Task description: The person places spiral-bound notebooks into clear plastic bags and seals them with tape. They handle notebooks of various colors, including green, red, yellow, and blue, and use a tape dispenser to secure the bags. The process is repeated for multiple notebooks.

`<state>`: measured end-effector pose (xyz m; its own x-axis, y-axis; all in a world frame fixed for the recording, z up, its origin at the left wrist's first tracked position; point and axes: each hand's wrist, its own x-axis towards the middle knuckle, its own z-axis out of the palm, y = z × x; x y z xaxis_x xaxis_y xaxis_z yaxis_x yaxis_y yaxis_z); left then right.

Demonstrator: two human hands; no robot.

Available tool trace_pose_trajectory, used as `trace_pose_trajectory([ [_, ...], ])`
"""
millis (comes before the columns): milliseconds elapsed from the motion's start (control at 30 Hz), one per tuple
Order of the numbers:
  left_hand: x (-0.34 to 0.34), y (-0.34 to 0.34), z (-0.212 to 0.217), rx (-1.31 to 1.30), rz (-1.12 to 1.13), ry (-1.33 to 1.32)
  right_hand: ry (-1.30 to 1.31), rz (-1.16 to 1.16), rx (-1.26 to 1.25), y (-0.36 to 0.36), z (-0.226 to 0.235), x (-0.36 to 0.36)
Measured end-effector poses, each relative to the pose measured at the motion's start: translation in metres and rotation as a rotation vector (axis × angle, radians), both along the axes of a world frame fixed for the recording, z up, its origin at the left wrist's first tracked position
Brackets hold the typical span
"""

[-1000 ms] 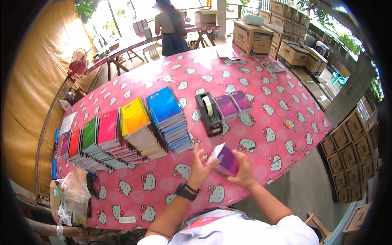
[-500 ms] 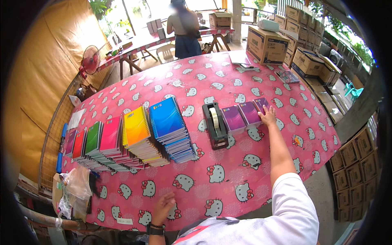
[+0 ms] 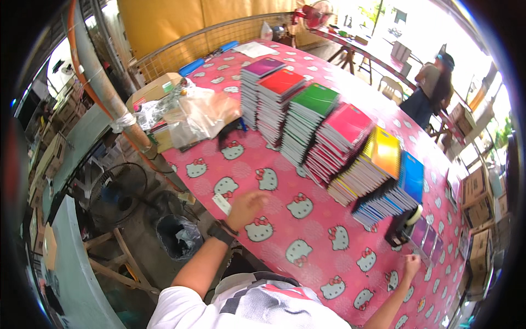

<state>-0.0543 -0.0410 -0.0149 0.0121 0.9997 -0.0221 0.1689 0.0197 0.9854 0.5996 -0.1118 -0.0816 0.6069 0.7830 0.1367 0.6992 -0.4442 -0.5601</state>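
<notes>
My left hand (image 3: 246,205) rests on the pink cartoon-cat tablecloth (image 3: 307,241) near the table's front edge, blurred, with nothing in it, beside a small white label (image 3: 222,204). My right hand (image 3: 411,266) reaches far right and stops just short of a row of purple packs (image 3: 427,240); its fingers look curled and are too small to read. A black tape dispenser (image 3: 400,226) stands left of the packs. Several stacks of notebooks run across the table, from purple (image 3: 262,68), red (image 3: 280,82) and green (image 3: 315,100) to orange (image 3: 381,151) and blue (image 3: 411,176).
Clear plastic bags (image 3: 203,112) and a cardboard box (image 3: 156,88) lie at the table's left end. Below the table edge stand a bin with a black liner (image 3: 178,237) and a floor fan (image 3: 118,192). Another person (image 3: 430,90) stands at a far table. Cartons (image 3: 479,192) are stacked at the right.
The purple pack I held in both hands went into the row by the tape dispenser. My left hand dropped to the table's front edge. The view has swung left.
</notes>
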Motion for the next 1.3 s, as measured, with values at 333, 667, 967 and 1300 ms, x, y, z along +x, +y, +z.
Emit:
trace_pose_trajectory([
  [333, -0.225, 0.198, 0.001, 0.623, 0.571, 1.347, 0.405, 0.934, -0.371, 0.092, 0.075, -0.455],
  [667, -0.291, 0.209, 0.075, 0.599, 0.84, 0.294, 0.733, 0.873, -0.047, 0.129, 0.105, -0.544],
  [967, -0.135, 0.071, 0.036, -0.033, 0.068, -1.073, 1.746, 0.651, -0.1, 0.169, 0.06, -0.577],
  [1300, -0.07, 0.032, -0.022, -0.086, 0.209, -0.68, -0.189, 0.614, 0.687, 0.09, 0.148, -0.554],
])
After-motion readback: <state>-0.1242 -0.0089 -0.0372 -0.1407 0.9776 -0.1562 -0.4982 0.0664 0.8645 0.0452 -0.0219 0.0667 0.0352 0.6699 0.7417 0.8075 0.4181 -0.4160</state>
